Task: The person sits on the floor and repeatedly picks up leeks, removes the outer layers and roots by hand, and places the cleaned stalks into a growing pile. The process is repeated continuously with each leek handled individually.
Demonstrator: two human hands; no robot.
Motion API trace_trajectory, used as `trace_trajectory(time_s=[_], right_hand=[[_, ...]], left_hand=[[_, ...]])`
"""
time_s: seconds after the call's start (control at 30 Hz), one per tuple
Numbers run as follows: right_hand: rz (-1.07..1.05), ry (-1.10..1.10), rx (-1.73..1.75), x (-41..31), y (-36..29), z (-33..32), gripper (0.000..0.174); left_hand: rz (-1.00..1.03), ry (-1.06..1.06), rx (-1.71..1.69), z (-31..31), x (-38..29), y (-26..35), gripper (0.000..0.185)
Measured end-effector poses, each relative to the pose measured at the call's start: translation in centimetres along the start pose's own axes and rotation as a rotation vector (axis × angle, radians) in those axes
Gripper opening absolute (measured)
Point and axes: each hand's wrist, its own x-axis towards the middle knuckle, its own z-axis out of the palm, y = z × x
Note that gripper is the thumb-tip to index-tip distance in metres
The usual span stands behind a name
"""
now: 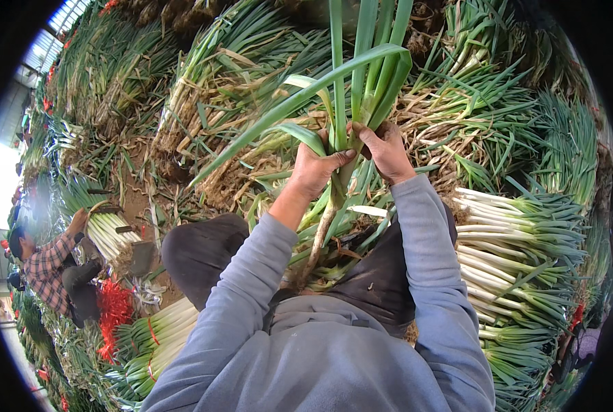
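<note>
Both hands grip one large green onion [323,229] at the place where its leaves fan out from the stalk. My left hand [314,162] has its thumb laid across the stem, pinching a leaf base. Close beside it, my right hand [386,149] pinches the leaf sheath from the right. The stalk slants down between my knees, brownish and dirty, with roots at its lower end. Long green leaves rise past my hands, and one bent leaf [296,110] droops far to the left. Leaf scraps [365,211] lie beneath the stalk.
Cleaned white-stemmed green onions [497,247] are stacked at my right. Red-tied bundles [167,329] lie at my left, near red ties [113,314]. Ahead are untrimmed onion piles [456,118] and a tied bundle [178,103]. Another person [49,268] sits at far left with a bundle [111,232].
</note>
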Motion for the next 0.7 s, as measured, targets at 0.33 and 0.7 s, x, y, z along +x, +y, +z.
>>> trace_trajectory(time_s=[0.33,0.7], right_hand=[[0.018,0.020,-0.166,0.3,0.8,-0.7,0.022],[0.033,0.211,-0.092,1.1,-0.9,-1.5,0.031]], left_hand=[[0.385,0.125,0.511,-0.2,-2.2,-2.8,0.025],[0.213,0.018,0.235,0.4,-5.3,-4.0,0.024]])
